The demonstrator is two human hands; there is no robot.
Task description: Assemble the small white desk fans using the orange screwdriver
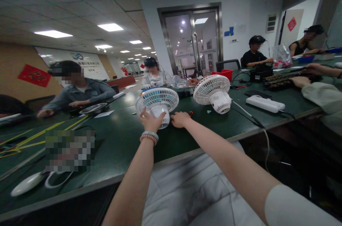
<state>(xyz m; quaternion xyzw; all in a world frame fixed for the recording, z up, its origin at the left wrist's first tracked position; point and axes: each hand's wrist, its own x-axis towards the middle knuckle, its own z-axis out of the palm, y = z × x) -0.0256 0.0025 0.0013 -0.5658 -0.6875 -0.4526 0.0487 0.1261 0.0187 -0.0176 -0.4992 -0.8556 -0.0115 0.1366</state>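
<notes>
Head view, frame middle: left hand (151, 120) grips white fan (163, 108); hold it steady. Right hand (180, 119) curls nearby; can't tell if holding anything.

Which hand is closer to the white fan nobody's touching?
Right. The right hand is left of that white fan, apart from it; the left hand is farther left, on the other white fan.

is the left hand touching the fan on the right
No, the left hand grasps the left fan, while the right fan sits clear of that hand.
</notes>
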